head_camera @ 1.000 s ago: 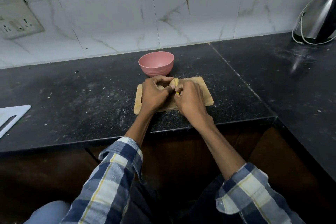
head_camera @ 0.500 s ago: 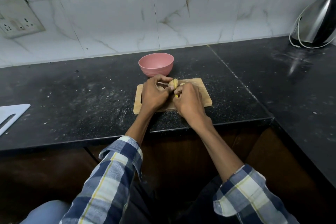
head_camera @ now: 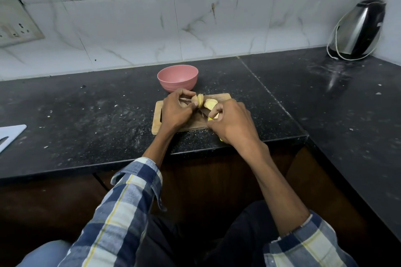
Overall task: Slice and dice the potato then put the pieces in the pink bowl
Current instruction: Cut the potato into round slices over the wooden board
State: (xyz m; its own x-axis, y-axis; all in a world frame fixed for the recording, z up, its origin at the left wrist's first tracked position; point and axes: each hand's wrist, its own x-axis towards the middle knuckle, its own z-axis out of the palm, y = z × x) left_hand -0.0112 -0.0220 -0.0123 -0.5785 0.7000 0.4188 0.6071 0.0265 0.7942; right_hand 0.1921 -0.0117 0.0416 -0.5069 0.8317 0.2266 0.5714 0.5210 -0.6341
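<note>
A small wooden cutting board (head_camera: 157, 119) lies on the black counter near its front edge. My left hand (head_camera: 175, 112) pinches the uncut end of a pale potato (head_camera: 197, 100) on the board. Cut slices (head_camera: 210, 103) lie just right of it. My right hand (head_camera: 233, 123) grips a knife with a yellow handle (head_camera: 210, 118); its dark blade (head_camera: 202, 111) sits between the two hands. The pink bowl (head_camera: 177, 77) stands just behind the board, and I see nothing in it.
A steel electric kettle (head_camera: 359, 30) with a white cord stands at the back right corner. A white cutting board (head_camera: 10, 134) pokes in at the left edge. A wall socket (head_camera: 17, 28) sits on the tiled wall at the left. The counter turns forward along the right side.
My hands have drawn apart; the right hand has pulled back toward me with the knife. Cut slices now lie exposed on the board. The view has tilted so the bowl sits farther back.
</note>
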